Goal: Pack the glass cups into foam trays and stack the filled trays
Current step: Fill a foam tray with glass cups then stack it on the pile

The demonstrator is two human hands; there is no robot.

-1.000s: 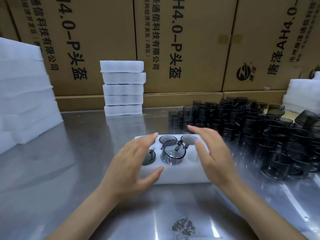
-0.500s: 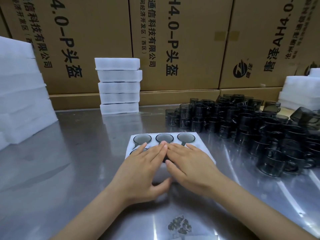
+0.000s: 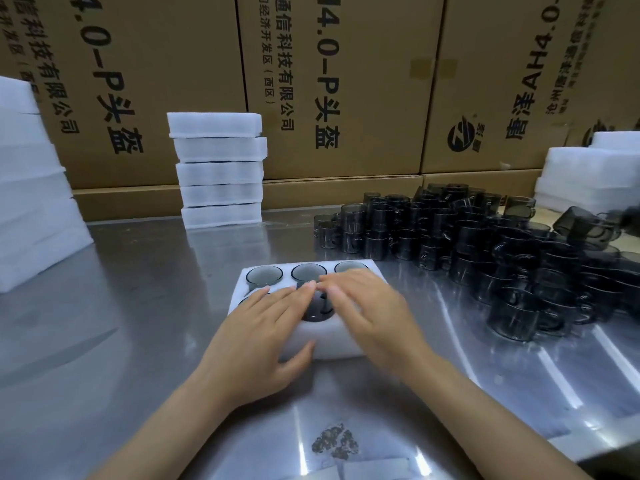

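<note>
Both hands lie flat on the foam tray, fingers straight and spread: the left hand covers its near-left part with the thumb against the front wall, and the right hand, blurred, covers the near-right part, fingertips almost meeting the left's. Just beyond the fingertips three cups sit in the tray's far row, and another shows dark between the hands. Loose cups crowd the table beyond the right hand; a tray stack stands well beyond the left.
</note>
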